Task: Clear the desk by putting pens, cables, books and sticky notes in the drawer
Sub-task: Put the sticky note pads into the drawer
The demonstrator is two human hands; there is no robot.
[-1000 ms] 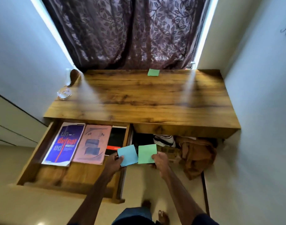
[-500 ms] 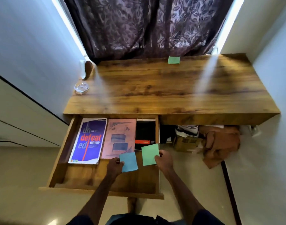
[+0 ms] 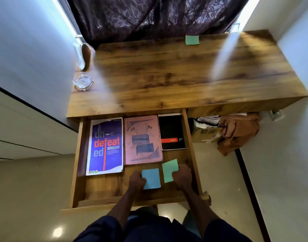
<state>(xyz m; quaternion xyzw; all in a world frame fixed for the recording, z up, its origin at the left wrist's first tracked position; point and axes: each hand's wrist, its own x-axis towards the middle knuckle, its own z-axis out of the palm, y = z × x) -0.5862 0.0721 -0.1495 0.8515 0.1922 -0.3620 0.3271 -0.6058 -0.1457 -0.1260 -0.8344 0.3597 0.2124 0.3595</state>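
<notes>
The front edge of the wooden desk (image 3: 167,75) is covering part of a crumpled brown cloth (image 3: 237,131) (and a white shoe (image 3: 207,120) beside it).

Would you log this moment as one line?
left hand: blue note | right hand: green note | both over drawer | desk: spare green note

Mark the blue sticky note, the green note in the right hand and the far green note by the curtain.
blue sticky note (image 3: 152,179): head view, its centre.
held green note (image 3: 168,169): head view, its centre.
far green note (image 3: 192,40): head view, its centre.
</notes>
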